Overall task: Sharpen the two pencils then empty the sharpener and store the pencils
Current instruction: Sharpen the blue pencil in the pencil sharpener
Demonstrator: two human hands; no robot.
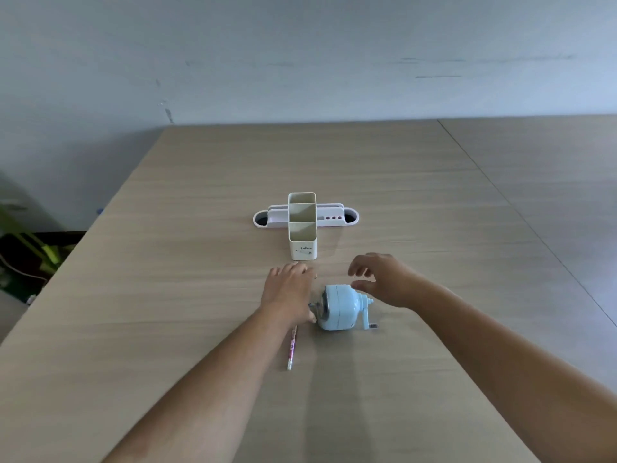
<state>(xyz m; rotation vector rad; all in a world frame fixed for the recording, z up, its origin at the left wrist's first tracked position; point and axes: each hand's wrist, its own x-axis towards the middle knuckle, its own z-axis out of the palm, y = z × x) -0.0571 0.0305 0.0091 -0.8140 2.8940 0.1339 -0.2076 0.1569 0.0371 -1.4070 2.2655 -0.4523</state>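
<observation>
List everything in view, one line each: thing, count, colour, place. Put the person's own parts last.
table: one, light wood grain, fills the view
pen holder: one, cream, three compartments, upright at centre
desk organiser: one, white, lying behind the pen holder
pencil sharpener: one, light blue, crank type, between the hands
pencil: one visible, pink patterned, lying by the left wrist
left hand: one, flat on the table left of the pencil sharpener
right hand: one, fingers spread, above the pencil sharpener

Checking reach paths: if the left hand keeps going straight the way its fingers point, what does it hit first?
Probably the cream pencil holder: the left hand points away from the person, its fingertips just short of the holder's near end. Depth is unclear from one view.
</observation>
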